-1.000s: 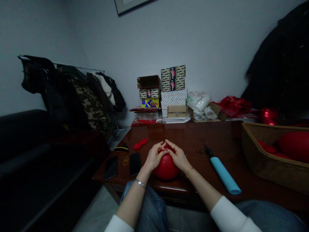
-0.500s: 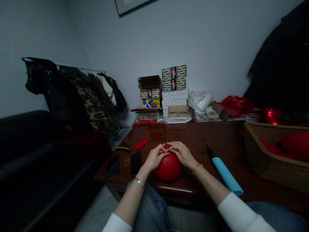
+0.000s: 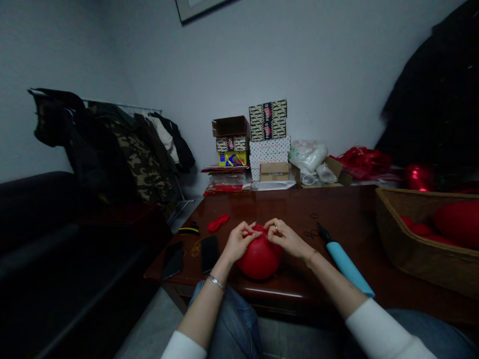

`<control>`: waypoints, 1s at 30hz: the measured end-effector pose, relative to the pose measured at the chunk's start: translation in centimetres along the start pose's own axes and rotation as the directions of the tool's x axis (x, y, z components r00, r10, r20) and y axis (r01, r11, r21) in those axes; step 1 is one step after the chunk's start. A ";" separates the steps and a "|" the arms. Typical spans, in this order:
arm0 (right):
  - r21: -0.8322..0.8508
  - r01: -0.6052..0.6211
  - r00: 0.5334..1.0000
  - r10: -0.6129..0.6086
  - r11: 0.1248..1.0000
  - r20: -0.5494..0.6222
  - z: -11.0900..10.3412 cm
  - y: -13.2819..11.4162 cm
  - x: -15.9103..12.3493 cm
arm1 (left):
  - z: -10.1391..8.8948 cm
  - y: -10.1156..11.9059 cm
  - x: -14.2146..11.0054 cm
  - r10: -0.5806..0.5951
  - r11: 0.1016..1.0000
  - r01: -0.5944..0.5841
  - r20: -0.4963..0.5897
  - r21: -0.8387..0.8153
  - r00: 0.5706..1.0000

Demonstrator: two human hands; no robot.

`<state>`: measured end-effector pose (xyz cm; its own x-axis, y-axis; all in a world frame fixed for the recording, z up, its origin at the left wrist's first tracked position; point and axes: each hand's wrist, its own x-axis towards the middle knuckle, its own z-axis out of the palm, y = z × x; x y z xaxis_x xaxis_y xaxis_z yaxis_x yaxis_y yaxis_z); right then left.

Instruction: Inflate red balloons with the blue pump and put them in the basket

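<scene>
An inflated red balloon [image 3: 260, 259] rests at the near edge of the brown table, between my hands. At its upper left, my left hand [image 3: 239, 242] pinches with thumb and fingers at the balloon's top. My right hand [image 3: 286, 238] is at the upper right, its fingers bent and pinched together by the balloon's top. The neck is too small and covered to make out, though both pinches are at that spot. A limp red balloon [image 3: 218, 223] lies beyond my left hand. To the right is a blue hand pump [image 3: 350, 269] with a black nozzle.
Two dark phones [image 3: 209, 254] and yellowish rubber bands [image 3: 195, 248] lie at left. Dark bands [image 3: 310, 233] lie near the pump. A wicker basket [image 3: 422, 249] holding red balloons stands at right. Stacked boxes [image 3: 269, 149] line the back of the table [image 3: 318, 204].
My hands have drawn a little apart at the balloon's top, the right one shifting right with its fingers more bent. The balloon stays in place.
</scene>
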<state>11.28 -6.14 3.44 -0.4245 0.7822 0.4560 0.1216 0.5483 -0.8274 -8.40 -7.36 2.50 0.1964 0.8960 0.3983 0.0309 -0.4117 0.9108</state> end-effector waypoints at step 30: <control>0.005 -0.045 0.789 0.039 0.999 -0.614 5.8 0.8 1.2 | 2.3 0.3 -1.4 0.104 0.954 -0.022 -0.262 0.299 0.959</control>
<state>5.65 -6.53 1.40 0.2204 0.8198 0.5286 0.1358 0.5109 -0.8489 -6.40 -9.10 1.97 -0.0652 0.8605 0.5052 0.3177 -0.4621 0.8280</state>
